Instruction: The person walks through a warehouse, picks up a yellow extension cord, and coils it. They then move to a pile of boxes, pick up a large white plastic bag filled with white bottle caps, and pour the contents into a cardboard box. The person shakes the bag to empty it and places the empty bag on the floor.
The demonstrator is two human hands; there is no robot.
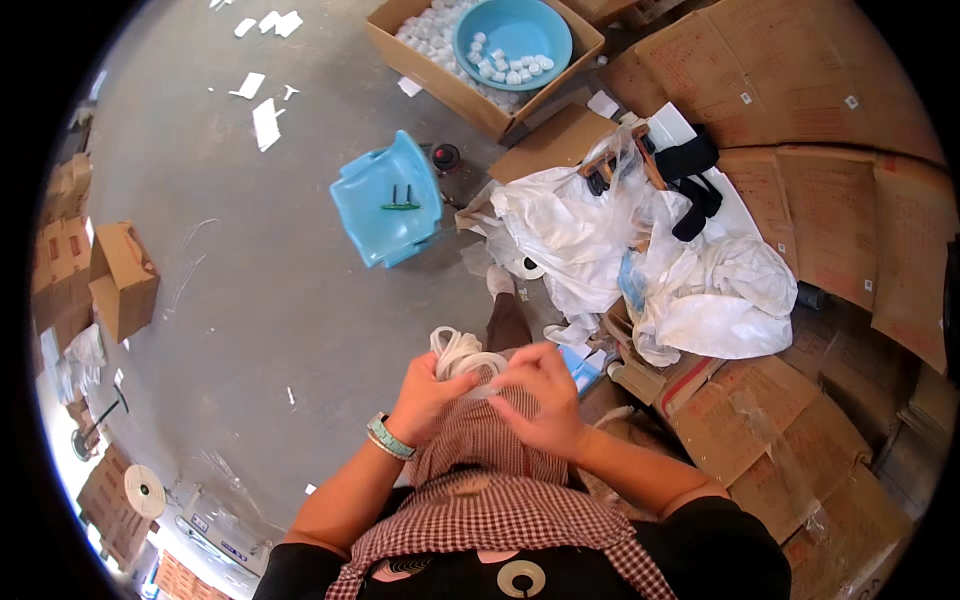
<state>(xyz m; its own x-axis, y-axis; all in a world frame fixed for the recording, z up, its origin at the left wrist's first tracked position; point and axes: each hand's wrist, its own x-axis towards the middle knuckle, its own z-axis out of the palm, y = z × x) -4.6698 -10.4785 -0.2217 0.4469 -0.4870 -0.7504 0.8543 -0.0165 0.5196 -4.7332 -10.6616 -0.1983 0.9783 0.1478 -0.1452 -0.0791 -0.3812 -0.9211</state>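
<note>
Grey concrete floor point(260, 300), littered with white paper scraps point(266, 122) and ringed by cardboard.

Coiled white cord point(462, 352), a bundle of loops, gripped between both hands above a lap covered by a checked red-and-white apron point(490, 470). Loops rose out of the top of the left hand point(425, 395), which closed around the coil's near side, fingers wrapped tight. Right hand point(545, 395) pressed against the coil's other side, fingertips pinched on a strand point(492, 392) drawn across between the two hands. Coil sat mostly above and between the knuckles; lower part hidden behind the fingers. Pale green wristband point(388, 437) worn on the left wrist.

Just beyond the grip, a leg and a white shoe point(499, 280) stretched out on the floor. Farther out and to the left of the grip, a light blue plastic chair point(388, 200), tipped, with a small green thing on its seat. Right of the grip and beyond it, a heap of white plastic bags point(640, 260) with black cloth point(690, 180) lying on top. Flattened cardboard boxes point(830, 200) spread to the right of the heap. Far beyond the grip, an open carton point(440, 75) of small white caps with a blue basin point(512, 35) resting on them, also holding caps. Well to the left, a small open cardboard box point(122, 280).
</note>
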